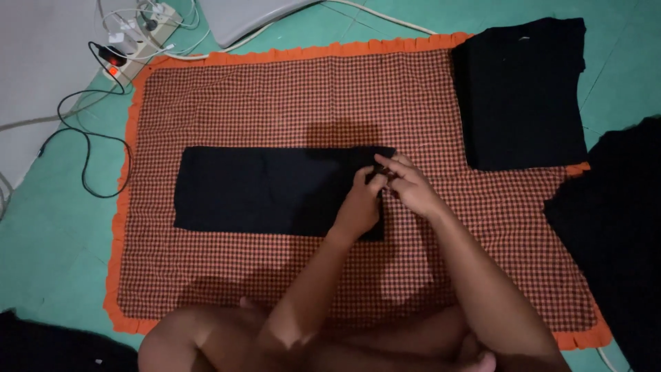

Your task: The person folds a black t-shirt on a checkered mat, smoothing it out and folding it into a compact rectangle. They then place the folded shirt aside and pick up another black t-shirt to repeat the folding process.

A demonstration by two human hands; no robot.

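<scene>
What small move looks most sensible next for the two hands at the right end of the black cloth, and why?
Probably lift that end and fold it leftward over the rest. Both the left hand and the right hand pinch the right edge of the long black cloth, which lies flat on the checked mat. A folded black garment already sits at the mat's upper right.

We look down on a teal-green floor in dim, warm light. A red-and-black checked mat with an orange ruffled edge covers most of it. At the upper left, a white power strip lies on the floor with plugs in it, and a black cable loops away from it beside the mat. A pale grey wall rises at the far left. A flat grey object lies at the top edge.
</scene>
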